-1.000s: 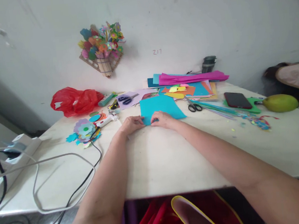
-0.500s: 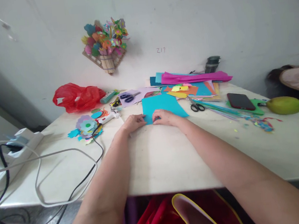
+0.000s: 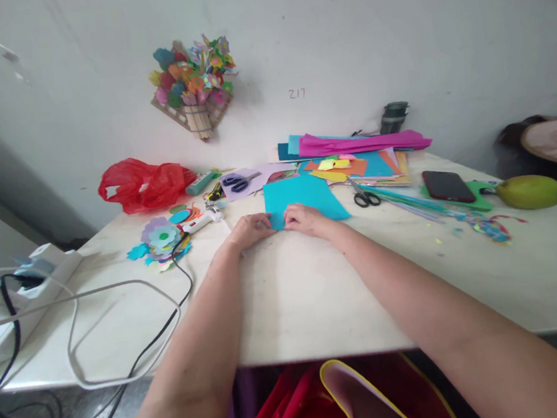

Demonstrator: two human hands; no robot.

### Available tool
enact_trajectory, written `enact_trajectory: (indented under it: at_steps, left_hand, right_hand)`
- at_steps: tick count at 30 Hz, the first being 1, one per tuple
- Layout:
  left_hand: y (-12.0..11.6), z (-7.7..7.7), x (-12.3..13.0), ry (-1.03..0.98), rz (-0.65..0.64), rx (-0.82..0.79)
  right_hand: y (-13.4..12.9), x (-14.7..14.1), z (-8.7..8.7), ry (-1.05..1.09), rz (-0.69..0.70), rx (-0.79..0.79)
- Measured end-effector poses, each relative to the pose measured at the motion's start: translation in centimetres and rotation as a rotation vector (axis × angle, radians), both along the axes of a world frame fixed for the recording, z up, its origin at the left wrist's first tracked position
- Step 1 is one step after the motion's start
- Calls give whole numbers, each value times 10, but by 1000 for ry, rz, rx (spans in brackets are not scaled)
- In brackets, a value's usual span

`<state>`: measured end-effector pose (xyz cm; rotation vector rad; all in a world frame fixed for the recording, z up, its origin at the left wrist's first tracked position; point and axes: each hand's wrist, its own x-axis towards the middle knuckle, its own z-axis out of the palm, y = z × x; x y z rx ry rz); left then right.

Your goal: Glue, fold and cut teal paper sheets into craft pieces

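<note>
A sheet of bright blue paper [image 3: 300,194] lies on the table in front of me. At its near left corner my left hand [image 3: 252,231] pinches the edge, fingers closed. My right hand [image 3: 304,219] grips the near edge a little further right, its fingers curled together. The strip of edge between both hands shows, while the parts under the fingertips are hidden. Left of my left hand lies a white glue gun [image 3: 203,221], close to a pile of paper flower shapes [image 3: 161,236]. Black-handled scissors [image 3: 366,197] rest to the right of the sheet.
Power strips [image 3: 21,292] and loose cables [image 3: 131,283] cover the table's left side. Behind are a red plastic bag [image 3: 148,185], blue-handled scissors [image 3: 238,183] and magenta paper [image 3: 361,142]. A phone [image 3: 448,187], a green-yellow fruit [image 3: 531,192] and thin paper strips [image 3: 408,201] lie on the right.
Almost nothing differs. My view has shifted slightly, and both hands keep their hold at the near edge of the blue paper.
</note>
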<state>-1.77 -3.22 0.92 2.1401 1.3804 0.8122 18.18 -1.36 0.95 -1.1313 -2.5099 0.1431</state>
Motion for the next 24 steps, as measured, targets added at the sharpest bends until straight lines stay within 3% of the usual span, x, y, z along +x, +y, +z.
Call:
enact_trajectory:
  at_steps: [7,17,24]
  left_hand:
    - [2,-2,0,-32,5,-15]
    - [3,-1,-1,-42,-3,-45]
    - [8,2,0,105,-24,51]
  right_hand:
    - [0,-5,-5,55,9,-11]
    - [-2,-14,-3,61,-106,-45]
    - [5,-14,-7,88,-113,-73]
